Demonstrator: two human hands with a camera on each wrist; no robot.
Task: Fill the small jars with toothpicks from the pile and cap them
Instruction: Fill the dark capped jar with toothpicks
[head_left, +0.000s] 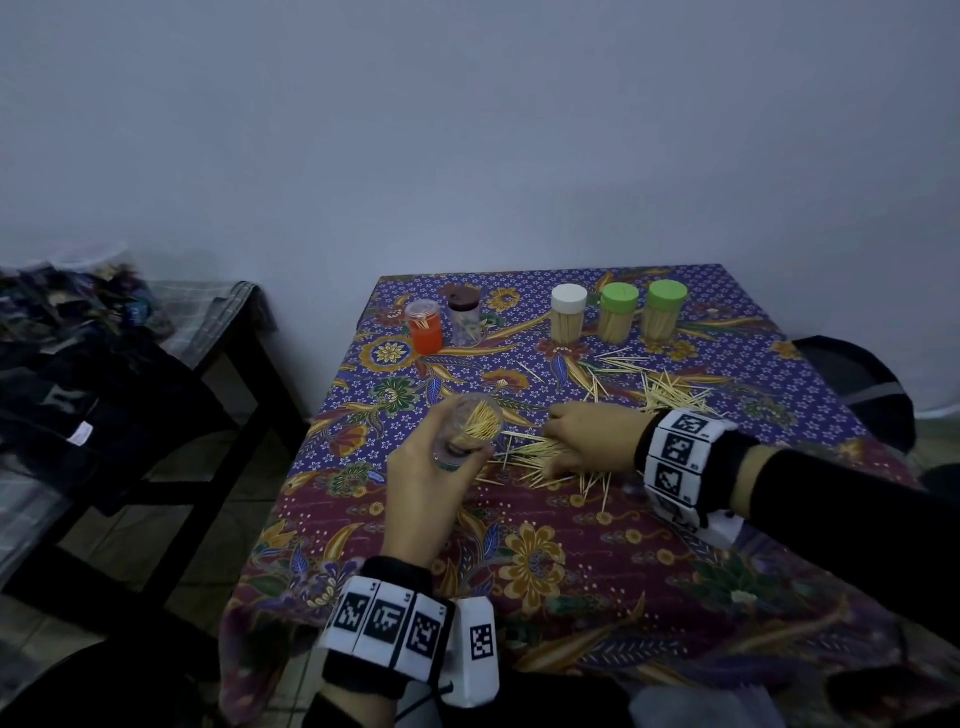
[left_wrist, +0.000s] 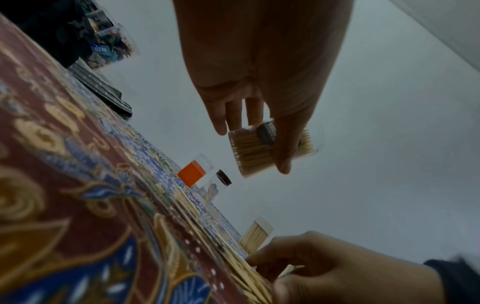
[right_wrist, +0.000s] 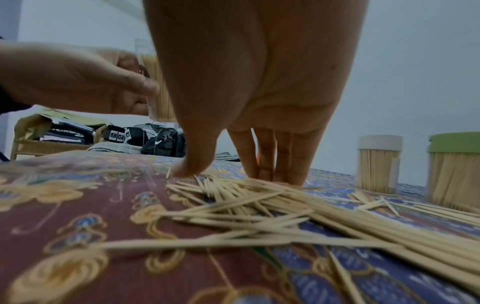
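While gripped, clear jar (head_left: 470, 430), toothpicks bristling

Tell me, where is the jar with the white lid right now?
In the head view, the white-lidded jar stands at the table's far side, right of centre, just left of the two green-lidded jars, beyond the toothpick pile.

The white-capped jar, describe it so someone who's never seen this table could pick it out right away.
Look to the far edge of the patterned table, where three capped jars packed with toothpicks stand in a row on the right. The white-capped jar is the leftmost of that row. Both its neighbours, the green-capped jars, have green lids; it alone has a white one.
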